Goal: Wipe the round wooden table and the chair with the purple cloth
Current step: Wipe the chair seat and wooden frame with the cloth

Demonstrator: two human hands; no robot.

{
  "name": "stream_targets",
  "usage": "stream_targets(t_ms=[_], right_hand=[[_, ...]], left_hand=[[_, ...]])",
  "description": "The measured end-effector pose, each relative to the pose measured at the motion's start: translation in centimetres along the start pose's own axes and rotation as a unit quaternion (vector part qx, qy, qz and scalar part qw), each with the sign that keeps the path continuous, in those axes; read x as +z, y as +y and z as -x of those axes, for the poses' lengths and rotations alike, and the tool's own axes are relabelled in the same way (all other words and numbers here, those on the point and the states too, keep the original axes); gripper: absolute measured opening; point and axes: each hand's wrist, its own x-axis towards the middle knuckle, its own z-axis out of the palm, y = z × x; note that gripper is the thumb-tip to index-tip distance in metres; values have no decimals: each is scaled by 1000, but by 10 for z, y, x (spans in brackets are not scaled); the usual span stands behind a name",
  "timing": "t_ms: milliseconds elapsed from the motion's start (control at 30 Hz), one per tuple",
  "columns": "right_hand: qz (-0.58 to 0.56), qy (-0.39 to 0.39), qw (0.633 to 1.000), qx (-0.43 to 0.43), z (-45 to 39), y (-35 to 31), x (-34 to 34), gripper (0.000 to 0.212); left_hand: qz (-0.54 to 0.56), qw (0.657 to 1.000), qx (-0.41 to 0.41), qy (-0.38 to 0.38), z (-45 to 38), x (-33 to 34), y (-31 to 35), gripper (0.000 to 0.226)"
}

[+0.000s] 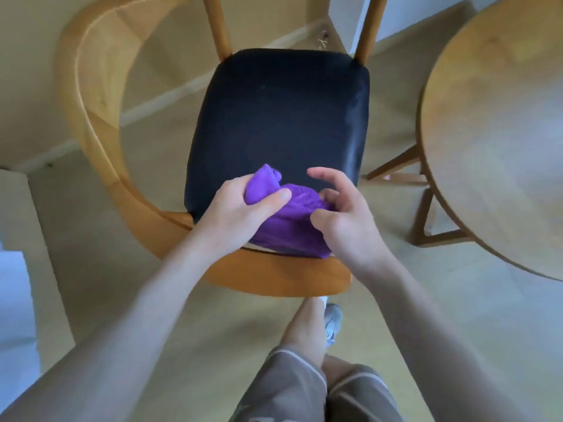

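Observation:
The purple cloth point(291, 219) is bunched up over the near edge of the chair's dark seat point(278, 117). My left hand point(236, 214) grips the cloth's left part, thumb on top. My right hand point(344, 217) is at the cloth's right side; its thumb and lower fingers curl into the fabric while the index finger lifts free. The wooden chair point(91, 95) has a curved backrest that sweeps round the left and near sides. The round wooden table point(499, 129) stands to the right, partly cut off by the frame.
Beige floor surrounds the chair and table. The table's wooden legs point(426, 208) stand right of the seat. A pale wall and skirting run at the far left. My legs and one shoe point(332, 324) are below the chair's near rail.

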Motion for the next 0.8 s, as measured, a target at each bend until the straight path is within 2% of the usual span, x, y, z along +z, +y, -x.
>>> stream_targets(t_ms=[67, 167, 200, 333, 433, 500, 633, 700, 800], right_hand=[[90, 2, 996, -5, 27, 1, -7, 62], [255, -8, 966, -35, 82, 14, -7, 27], [297, -14, 954, -39, 100, 21, -6, 22], [393, -37, 919, -16, 152, 56, 10, 23], [387, -38, 921, -14, 175, 69, 26, 14], [357, -54, 932, -20, 185, 71, 30, 15], [319, -88, 943, -43, 207, 66, 37, 13], [324, -89, 940, -52, 217, 62, 41, 22], [225, -76, 971, -18, 229, 43, 46, 18]], left_hand=[[-64, 996, 53, 18, 20, 12, 11, 24], [-146, 985, 88, -5, 69, 24, 8, 24], [-171, 982, 85, -12, 86, 25, 1, 28], [-236, 969, 65, -16, 143, 30, -35, 39], [-267, 962, 61, -7, 172, 32, -51, 38], [-263, 963, 53, -8, 185, 29, -56, 40], [-245, 969, 24, -18, 207, 18, -63, 61], [-245, 969, 2, -32, 217, 10, -64, 68], [-220, 974, 1, -52, 222, -2, -54, 53]])
